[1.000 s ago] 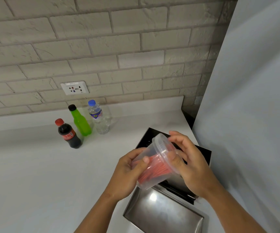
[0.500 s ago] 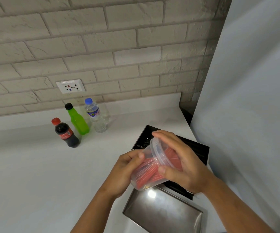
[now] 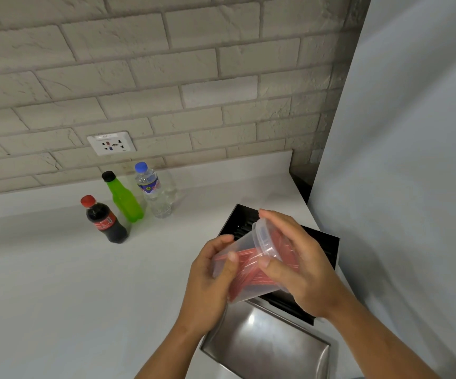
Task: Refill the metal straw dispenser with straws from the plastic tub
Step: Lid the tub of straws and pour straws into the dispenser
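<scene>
Right, both hands are on the clear plastic tub point(image 3: 251, 265), which is tipped on its side above the metal straw dispenser point(image 3: 265, 343). The left hand point(image 3: 210, 280) cups the tub's base end, fingers curled round it and the thumb pressed against the wall. The right hand point(image 3: 300, 266) covers the rim end, its fingers arched over the mouth and the thumb braced under the rim; whether that hand grips straws or only the tub cannot be told. Red straws point(image 3: 248, 272) lie bunched inside the tub, some reaching out toward the right palm. Beneath the hands the dispenser's dark open compartment point(image 3: 328, 244) shows, with its shiny steel lid lying open toward the camera. Out on the white counter point(image 3: 71, 283), well apart, stand a cola bottle point(image 3: 103, 220), a green bottle point(image 3: 124, 198) and a water bottle point(image 3: 154, 191), below a wall socket point(image 3: 111, 143).
</scene>
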Demonstrator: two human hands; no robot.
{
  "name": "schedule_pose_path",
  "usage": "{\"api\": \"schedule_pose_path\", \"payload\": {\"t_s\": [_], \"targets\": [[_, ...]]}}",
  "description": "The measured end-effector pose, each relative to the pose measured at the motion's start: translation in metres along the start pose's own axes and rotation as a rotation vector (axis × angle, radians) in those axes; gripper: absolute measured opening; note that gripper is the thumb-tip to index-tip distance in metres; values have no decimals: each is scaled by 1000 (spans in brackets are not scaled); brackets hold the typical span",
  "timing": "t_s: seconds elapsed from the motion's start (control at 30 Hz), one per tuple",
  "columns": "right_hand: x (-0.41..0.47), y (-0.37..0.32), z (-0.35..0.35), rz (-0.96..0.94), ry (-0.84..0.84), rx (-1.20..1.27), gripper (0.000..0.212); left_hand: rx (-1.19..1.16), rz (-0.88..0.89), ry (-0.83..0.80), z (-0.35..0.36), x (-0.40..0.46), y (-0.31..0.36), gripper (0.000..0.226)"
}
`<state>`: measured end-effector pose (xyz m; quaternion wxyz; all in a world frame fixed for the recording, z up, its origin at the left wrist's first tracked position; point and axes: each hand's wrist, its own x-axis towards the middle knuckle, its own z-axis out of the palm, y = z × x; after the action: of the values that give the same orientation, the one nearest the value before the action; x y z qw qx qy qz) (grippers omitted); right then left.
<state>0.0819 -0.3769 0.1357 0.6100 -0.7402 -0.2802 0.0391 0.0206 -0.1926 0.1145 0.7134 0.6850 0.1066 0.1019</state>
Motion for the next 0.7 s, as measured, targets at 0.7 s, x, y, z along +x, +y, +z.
{"api": "schedule_pose_path", "payload": {"t_s": [0.7], "targets": [[-1, -3, 1, 299, 35, 86, 87, -33, 13, 191, 26, 7, -8, 34]]}}
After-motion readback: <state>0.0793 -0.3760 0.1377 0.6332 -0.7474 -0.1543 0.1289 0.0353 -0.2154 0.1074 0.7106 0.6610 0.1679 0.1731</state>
